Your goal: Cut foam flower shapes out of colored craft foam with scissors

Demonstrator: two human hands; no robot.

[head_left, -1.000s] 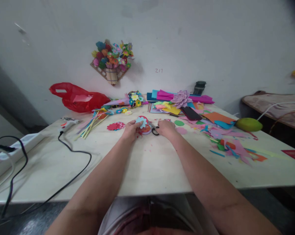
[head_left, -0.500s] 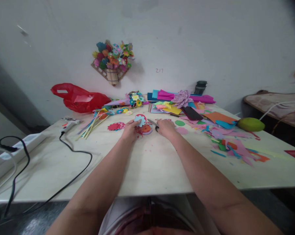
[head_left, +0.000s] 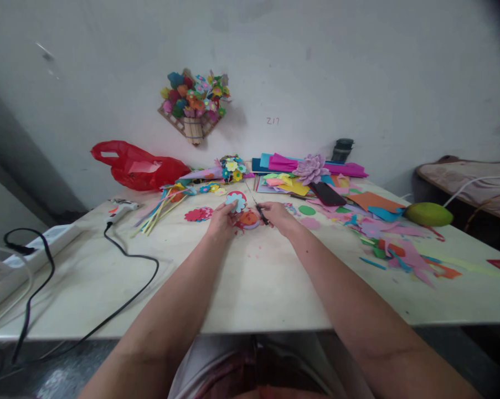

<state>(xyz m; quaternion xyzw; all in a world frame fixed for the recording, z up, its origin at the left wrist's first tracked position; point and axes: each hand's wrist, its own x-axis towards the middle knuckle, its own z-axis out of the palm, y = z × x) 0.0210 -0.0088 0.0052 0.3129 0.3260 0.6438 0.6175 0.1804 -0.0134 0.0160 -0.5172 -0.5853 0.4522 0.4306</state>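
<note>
Near the middle of the table my left hand (head_left: 221,219) is closed on a light blue paper flower (head_left: 235,201), with a red piece of paper (head_left: 240,194) behind it. My right hand (head_left: 276,217) grips black-handled scissors (head_left: 262,214), their blades pointing away from me and apart from the flower. Between the hands lies an orange and purple paper flower (head_left: 248,218) with red scraps beside it. Red scalloped flowers (head_left: 195,214) lie left of my left hand. Right of my right hand are a green paper disc (head_left: 307,210) and a pink one (head_left: 310,223).
A glue gun (head_left: 122,210) trails its black cord toward a power strip (head_left: 46,249) at left. A red plastic bag (head_left: 150,172) sits at the back. Right are a phone (head_left: 328,194), paper scraps (head_left: 407,257) and a yellow-green fruit (head_left: 428,213).
My right hand has turned the scissors so the blades point more away from me, and its grip on the handles has shifted. The left hand still holds the flower. The view has shifted slightly.
</note>
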